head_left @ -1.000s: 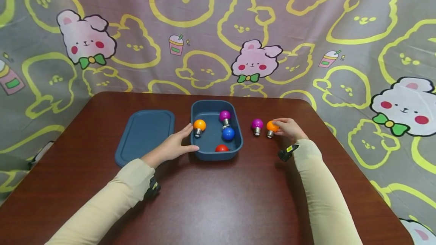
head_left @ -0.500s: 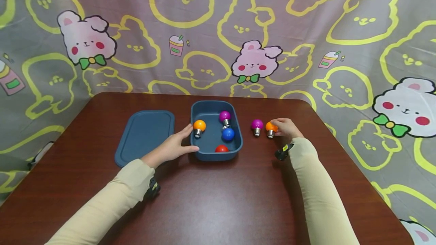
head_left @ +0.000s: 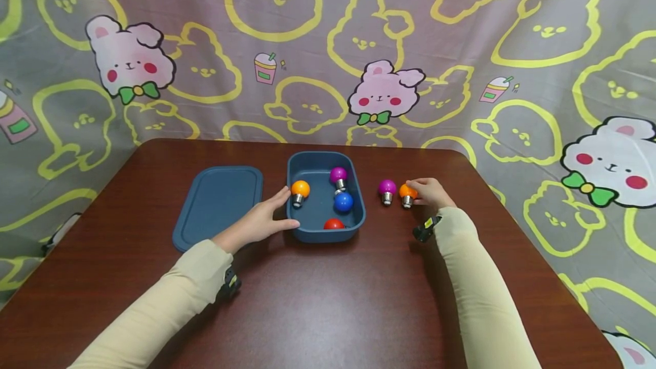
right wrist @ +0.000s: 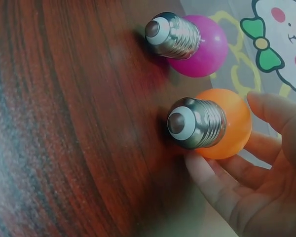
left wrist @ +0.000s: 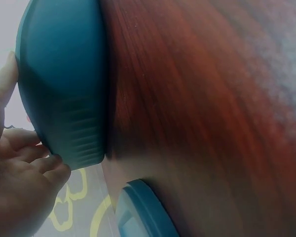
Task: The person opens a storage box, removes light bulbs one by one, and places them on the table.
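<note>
Against the left side and near corner of a blue-grey plastic box (head_left: 323, 236), my left hand (head_left: 258, 221) rests with fingers and thumb spread. The left wrist view shows its fingertips (left wrist: 56, 165) at the rim. Lying in the box are an orange light bulb (head_left: 300, 189), a purple one (head_left: 338, 175), a blue one (head_left: 343, 202) and a red one (head_left: 334, 224). My right hand (head_left: 430, 192) holds another orange light bulb (right wrist: 232, 123) between thumb and fingers, its metal base pointing toward me. Just left of it lies a second purple bulb (head_left: 387, 188).
A blue-grey lid (head_left: 220, 204) lies flat on the brown wooden table (head_left: 328, 300), left of the box. Behind the table hangs a patterned curtain (head_left: 307, 44) with cartoon rabbits. A dark object (head_left: 61, 232) shows beyond the left table edge.
My right hand has shifted slightly left with the orange bulb, then stayed nearly still. My left hand and the box have not moved.
</note>
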{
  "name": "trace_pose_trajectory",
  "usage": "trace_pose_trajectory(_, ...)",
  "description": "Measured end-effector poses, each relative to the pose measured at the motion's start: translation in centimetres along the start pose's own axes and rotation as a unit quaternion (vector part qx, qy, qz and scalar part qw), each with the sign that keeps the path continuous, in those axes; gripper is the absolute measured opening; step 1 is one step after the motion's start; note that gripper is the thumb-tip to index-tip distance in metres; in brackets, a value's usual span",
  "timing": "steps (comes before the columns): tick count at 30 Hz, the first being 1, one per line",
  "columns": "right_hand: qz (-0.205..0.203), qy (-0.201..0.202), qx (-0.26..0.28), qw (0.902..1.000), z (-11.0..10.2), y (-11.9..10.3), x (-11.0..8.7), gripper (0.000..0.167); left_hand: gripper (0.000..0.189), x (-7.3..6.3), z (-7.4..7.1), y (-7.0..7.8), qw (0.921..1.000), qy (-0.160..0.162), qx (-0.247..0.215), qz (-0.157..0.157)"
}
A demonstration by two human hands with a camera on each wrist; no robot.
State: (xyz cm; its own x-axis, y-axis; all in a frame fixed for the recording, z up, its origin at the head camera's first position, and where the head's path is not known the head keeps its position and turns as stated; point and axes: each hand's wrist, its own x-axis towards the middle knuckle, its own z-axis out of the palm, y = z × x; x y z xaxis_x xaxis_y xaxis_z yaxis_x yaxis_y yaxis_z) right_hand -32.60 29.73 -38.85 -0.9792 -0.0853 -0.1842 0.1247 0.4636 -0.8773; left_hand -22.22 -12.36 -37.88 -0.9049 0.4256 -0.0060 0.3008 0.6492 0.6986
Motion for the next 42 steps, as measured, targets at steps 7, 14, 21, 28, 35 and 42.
trace_pose_trajectory(7,0.005,-0.001,-0.017,0.9998,0.1,-0.2,-0.1,0.045,0.086,0.0,0.0,0.0,1.0,0.004,-0.003,-0.008)
trace_pose_trajectory(14,-0.005,-0.003,-0.031,0.9995,0.0,-0.4,-0.3,0.044,0.088,0.0,-0.1,0.0,1.0,-0.003,0.0,-0.009)
trace_pose_trajectory(21,0.001,-0.004,-0.037,0.9993,-0.3,-0.3,-0.4,0.046,0.086,0.1,0.0,-0.1,1.0,-0.005,0.0,-0.009)
trace_pose_trajectory(28,-0.002,-0.005,-0.055,0.9985,-0.5,-0.2,-0.5,0.046,0.085,0.2,0.1,-0.2,1.0,-0.002,0.001,-0.006)
trace_pose_trajectory(35,0.009,0.002,-0.058,0.9983,-0.7,0.0,-0.6,0.051,0.084,0.2,0.0,0.0,1.0,-0.004,-0.001,-0.009)
trace_pose_trajectory(42,0.008,0.005,-0.073,0.9973,-1.0,0.1,-1.0,0.05,0.084,0.0,0.0,0.1,1.0,-0.005,-0.001,-0.008)
